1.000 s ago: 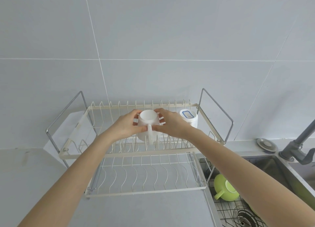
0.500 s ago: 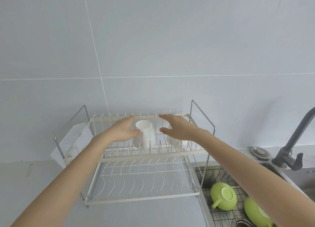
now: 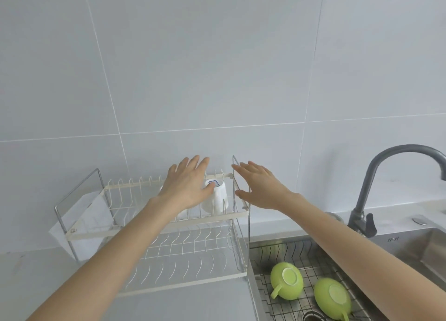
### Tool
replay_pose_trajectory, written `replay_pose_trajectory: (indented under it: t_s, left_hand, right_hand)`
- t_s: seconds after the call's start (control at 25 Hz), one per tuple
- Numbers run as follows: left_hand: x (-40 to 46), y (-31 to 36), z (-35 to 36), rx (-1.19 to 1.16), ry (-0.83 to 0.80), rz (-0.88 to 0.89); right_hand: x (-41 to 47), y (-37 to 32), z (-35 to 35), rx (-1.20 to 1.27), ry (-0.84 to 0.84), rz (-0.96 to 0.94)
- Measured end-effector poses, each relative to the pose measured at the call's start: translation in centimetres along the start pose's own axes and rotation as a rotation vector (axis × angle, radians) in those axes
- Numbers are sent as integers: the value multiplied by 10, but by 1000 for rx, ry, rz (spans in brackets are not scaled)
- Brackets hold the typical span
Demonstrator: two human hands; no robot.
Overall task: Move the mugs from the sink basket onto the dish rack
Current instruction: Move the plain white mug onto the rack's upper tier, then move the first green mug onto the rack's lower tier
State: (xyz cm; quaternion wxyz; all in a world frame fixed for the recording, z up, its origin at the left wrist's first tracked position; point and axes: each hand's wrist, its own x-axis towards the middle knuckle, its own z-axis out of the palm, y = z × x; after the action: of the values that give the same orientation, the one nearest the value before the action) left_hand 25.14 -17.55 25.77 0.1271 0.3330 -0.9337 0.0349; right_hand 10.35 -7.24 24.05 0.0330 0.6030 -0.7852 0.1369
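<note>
A white mug [image 3: 217, 197] with a blue mark on its base stands upside down on the top tier of the white wire dish rack [image 3: 154, 226]. My left hand [image 3: 187, 185] hovers open in front of it and hides whatever stands to its left. My right hand [image 3: 259, 187] is open just right of the rack's metal side frame, holding nothing. Two green mugs [image 3: 287, 283] [image 3: 331, 297] lie upside down in the wire sink basket [image 3: 272, 253] at the lower right.
A grey faucet [image 3: 376, 188] rises behind the steel sink [image 3: 415, 243] on the right. A white cloth [image 3: 84, 219] hangs at the rack's left end. The grey counter [image 3: 48, 272] runs along the tiled wall, and the rack's lower tier holds nothing.
Both hands let go of a white mug on the upper tier and drew apart, fingers spread. The camera view swung right, bringing the sink basket and second green mug into view.
</note>
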Motion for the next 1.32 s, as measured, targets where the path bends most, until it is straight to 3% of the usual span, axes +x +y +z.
replay_pose_trajectory:
  t_s: [0.44, 0.76, 1.32]
  left_hand:
    - [22, 136, 25, -65, -91, 123]
    - [29, 217, 84, -27, -258, 135]
    - [25, 273, 181, -102, -468, 60]
  right_hand:
    - [-68, 117, -20, -78, -39, 108]
    - [-111, 201, 1, -74, -139, 148]
    - [-149, 285, 75, 52, -278, 216]
